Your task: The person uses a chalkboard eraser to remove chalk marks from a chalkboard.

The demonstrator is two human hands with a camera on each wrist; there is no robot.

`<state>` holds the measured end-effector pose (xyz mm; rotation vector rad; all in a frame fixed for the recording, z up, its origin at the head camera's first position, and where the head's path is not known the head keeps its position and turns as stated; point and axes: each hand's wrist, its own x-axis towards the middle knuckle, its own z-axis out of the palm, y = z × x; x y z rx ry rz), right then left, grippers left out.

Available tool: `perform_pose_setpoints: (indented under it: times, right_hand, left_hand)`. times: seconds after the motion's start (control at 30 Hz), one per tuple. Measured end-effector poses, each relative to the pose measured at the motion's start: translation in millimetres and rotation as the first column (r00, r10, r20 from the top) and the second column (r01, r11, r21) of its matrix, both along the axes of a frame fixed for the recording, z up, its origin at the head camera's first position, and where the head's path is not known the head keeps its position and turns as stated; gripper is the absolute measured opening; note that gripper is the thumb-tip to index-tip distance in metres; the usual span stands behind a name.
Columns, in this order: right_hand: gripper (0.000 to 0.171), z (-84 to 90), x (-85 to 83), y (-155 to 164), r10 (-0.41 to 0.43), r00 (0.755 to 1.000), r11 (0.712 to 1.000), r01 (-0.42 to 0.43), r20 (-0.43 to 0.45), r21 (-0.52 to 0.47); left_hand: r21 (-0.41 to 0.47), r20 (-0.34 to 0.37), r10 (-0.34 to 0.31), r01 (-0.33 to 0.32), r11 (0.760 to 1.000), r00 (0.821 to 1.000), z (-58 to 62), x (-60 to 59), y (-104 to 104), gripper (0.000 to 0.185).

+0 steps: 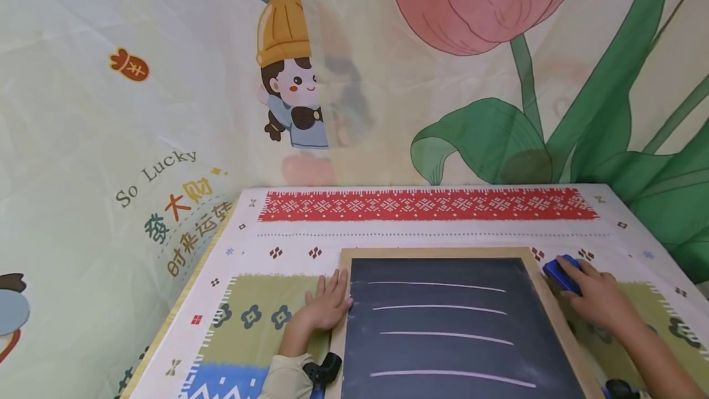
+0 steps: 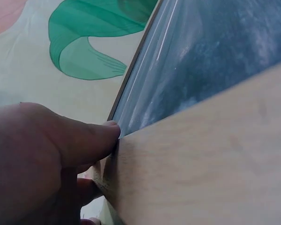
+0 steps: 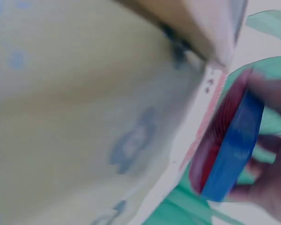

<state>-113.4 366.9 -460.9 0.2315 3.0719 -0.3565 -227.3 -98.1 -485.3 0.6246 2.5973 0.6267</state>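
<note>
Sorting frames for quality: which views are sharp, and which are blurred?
Head view: sharp and evenly lit, chalk lines on the chalkboard crisp. Left wrist view: close and soft, the left hand dark. Right wrist view: heavily blurred, the blue eraser smeared.

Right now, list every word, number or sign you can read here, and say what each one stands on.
"So Lucky": on the left wall cloth.
"发大财": on the same cloth, under it.
"时来运转": the next line down; its last character is partly cut off by the table edge.
Orange ornament: its character is too small to read.
Chalkboard: four chalk lines only, no writing.
Eraser: no label shows.
</note>
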Motion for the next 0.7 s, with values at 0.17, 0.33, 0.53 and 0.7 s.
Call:
perform_pose_setpoints:
  times: [0.17, 0.33, 0.53, 0.7]
  right_hand:
    - [0.067, 7.1, -0.8, -18, 0.25, 0.966, 0.966, -0.254, -0.071, -0.044]
    - [0.06, 10.1, -9.5, -30, 0.365, 0.931, 0.93, -0.365, 0.001, -0.054]
    - [0.057, 12.1, -16.6, -34, 0.415, 0.91, 0.91, -0.415, 0.02, -0.015]
    - [0.058, 8.2, -17.4, -37, 0.414, 0.909, 0.91, -0.415, 0.037, 0.0]
  left_hand:
    - [0.002, -0.004, -0.005, 0.005, 1.0, 1.0, -3.6, -0.2, -2, 0.059]
    - [0.0, -0.001, 0.001, -0.001, 1.0, 1.0, -6.7, -2.3, -2, 0.059]
    - [-0.016, -0.012, 0.001, -0.001, 1.0, 1.0, -5.2, -6.1, 0, 0.061]
    - [-0.028, 0.01, 0.004, -0.003, 1.0, 1.0, -7.4, -5.2, 0, 0.061]
